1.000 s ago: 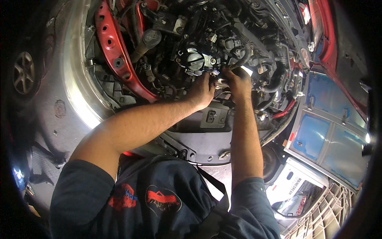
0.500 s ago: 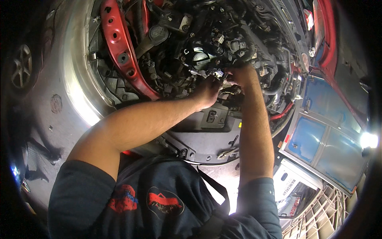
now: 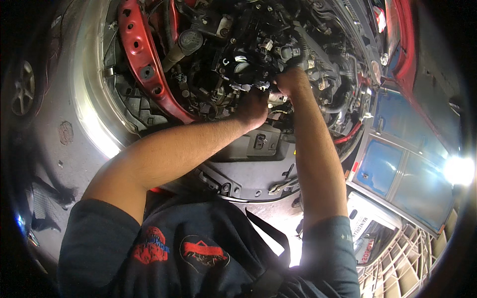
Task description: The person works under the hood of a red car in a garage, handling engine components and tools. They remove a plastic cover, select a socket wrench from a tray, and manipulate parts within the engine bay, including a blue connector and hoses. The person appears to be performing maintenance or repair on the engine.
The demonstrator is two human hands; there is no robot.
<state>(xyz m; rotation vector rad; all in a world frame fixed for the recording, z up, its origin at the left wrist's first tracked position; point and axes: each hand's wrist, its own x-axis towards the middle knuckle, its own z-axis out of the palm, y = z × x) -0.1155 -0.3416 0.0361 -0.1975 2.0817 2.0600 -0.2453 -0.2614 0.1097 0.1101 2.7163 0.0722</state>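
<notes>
Both my arms reach into an open engine bay. My left hand (image 3: 253, 108) is low among the engine parts, its fingers curled in shadow beside a small bright metal part (image 3: 262, 86). Close to its right, my right hand (image 3: 292, 82) bends at the wrist, fingers closed and pointing left toward the same spot. Whatever the fingers hold is too small and dark to make out. Just beyond the hands lies a round silvery piece (image 3: 241, 66) on the dark engine (image 3: 243, 52). A ribbed black hose (image 3: 301, 42) runs above my right hand.
A red metal crossbar (image 3: 141, 64) with holes spans the bay's left side. Nearer me is a grey plastic panel (image 3: 243, 174). To the right stand a blue-panelled metal cabinet (image 3: 381, 169) and a bright lamp (image 3: 458, 171). A car wheel (image 3: 23, 89) shows far left.
The view has shifted slightly, so the bay sits a little further left and up. My left hand's fingers have moved deeper into shadow; my right hand stays close beside it.
</notes>
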